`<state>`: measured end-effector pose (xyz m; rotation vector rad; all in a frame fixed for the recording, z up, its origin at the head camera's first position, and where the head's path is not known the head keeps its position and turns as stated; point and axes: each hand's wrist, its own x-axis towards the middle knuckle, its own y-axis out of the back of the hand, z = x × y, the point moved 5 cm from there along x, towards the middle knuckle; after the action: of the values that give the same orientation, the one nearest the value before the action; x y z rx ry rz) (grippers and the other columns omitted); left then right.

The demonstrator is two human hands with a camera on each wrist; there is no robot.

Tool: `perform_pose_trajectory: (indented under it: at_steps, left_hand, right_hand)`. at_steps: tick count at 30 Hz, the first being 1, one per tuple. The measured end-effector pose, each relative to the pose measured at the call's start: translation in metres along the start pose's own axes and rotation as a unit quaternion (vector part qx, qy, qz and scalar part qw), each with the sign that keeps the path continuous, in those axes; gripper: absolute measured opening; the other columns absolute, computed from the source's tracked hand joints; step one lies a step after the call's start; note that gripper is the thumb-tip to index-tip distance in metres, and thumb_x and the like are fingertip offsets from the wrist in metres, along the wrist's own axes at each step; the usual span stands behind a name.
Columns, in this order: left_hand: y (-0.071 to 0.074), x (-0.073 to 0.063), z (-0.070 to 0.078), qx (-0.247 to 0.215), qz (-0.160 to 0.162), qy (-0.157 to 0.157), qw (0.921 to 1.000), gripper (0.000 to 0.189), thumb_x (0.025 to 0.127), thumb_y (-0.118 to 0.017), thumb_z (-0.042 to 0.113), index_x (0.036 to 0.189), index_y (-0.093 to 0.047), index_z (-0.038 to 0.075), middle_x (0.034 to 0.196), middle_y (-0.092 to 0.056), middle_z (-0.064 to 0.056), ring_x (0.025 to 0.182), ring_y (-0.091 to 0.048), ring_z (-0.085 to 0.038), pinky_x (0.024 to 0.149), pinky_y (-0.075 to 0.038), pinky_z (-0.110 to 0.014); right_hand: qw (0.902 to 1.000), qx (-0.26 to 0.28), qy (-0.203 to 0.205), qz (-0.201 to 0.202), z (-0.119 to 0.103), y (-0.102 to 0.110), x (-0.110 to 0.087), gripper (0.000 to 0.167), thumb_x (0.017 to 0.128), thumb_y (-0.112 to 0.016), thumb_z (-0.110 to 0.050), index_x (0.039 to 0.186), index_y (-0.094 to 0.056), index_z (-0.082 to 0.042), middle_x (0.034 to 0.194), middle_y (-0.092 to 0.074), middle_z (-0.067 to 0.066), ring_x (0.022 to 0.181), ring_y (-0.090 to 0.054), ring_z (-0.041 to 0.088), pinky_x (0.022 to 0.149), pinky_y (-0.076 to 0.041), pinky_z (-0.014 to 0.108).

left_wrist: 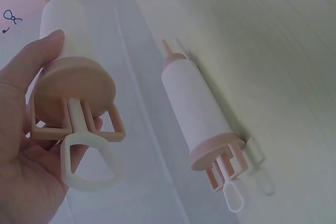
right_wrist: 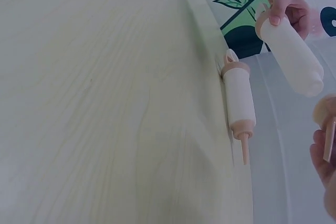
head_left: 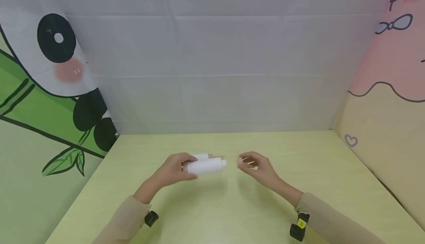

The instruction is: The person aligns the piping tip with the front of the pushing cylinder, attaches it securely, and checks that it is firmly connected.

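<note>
Creased pale sheeting (head_left: 216,59) forms the back wall of the workspace, with a panda print (head_left: 56,37) to the left and a pink cartoon print (head_left: 382,63) to the right. Below it is a light wood-grain table (head_left: 216,214).

Left hand (head_left: 177,168): closed, gripping a white bottle (head_left: 204,166) at its peach collar (left_wrist: 73,85), thumb laid on the body just past that collar. Bottle is held above the table, roughly level, its white neck directed toward the right side edge. At the collar end, peach brackets (left_wrist: 50,132) and a white pull ring (left_wrist: 86,185) project rearward.

Right hand (head_left: 260,166): gripping a peach cap (head_left: 239,161) between thumb and fingers, also above the table. Cap faces the neck of the held bottle; in the head view the two are apart.

Second bottle (left_wrist: 194,103): lying on its side on the table, beyond the held one, toward the back edge and slightly left of that edge's midpoint. Its peach nozzle (left_wrist: 166,47) is fitted and points toward the right side edge.

Both arms wear beige sleeves (head_left: 335,218); a black device (head_left: 151,218) is noted at the left wrist.
</note>
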<state>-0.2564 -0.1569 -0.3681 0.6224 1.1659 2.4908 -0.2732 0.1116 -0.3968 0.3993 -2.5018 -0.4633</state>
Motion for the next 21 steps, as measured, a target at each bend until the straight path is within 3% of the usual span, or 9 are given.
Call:
perform_pose_trajectory:
  at_steps: [8,15,21]
  left_hand:
    - [0.000,0.004,0.004,-0.006,0.018,-0.024,0.9995,0.041,0.071,-0.077,0.016,0.107,-0.062,0.003,0.102,-0.062,-0.008,0.087,-0.058,-0.019,0.063,-0.051,-0.022]
    - [-0.003,0.007,0.007,-0.009,0.023,-0.038,0.9990,0.040,0.070,-0.078,0.015,0.106,-0.063,0.003,0.102,-0.062,-0.007,0.088,-0.058,-0.020,0.066,-0.052,-0.022]
    - [-0.004,0.009,0.011,0.003,0.025,-0.048,0.9985,0.040,0.070,-0.078,0.014,0.106,-0.063,0.003,0.101,-0.062,-0.008,0.088,-0.058,-0.020,0.065,-0.050,-0.022]
  right_hand:
    - [0.9999,0.011,-0.004,-0.003,-0.002,-0.006,0.004,0.030,0.080,-0.069,-0.010,0.109,-0.062,-0.006,0.104,-0.064,0.008,0.091,-0.061,0.020,0.076,-0.051,0.027]
    - [0.9999,0.012,0.004,-0.008,-0.030,-0.011,0.007,0.029,0.079,-0.067,0.001,0.107,-0.060,0.005,0.100,-0.063,0.019,0.090,-0.061,0.032,0.073,-0.052,0.030]
    - [0.9995,0.024,-0.007,-0.019,-0.032,-0.016,0.009,0.030,0.079,-0.066,0.002,0.108,-0.059,0.007,0.104,-0.061,0.019,0.093,-0.060,0.033,0.076,-0.053,0.033]
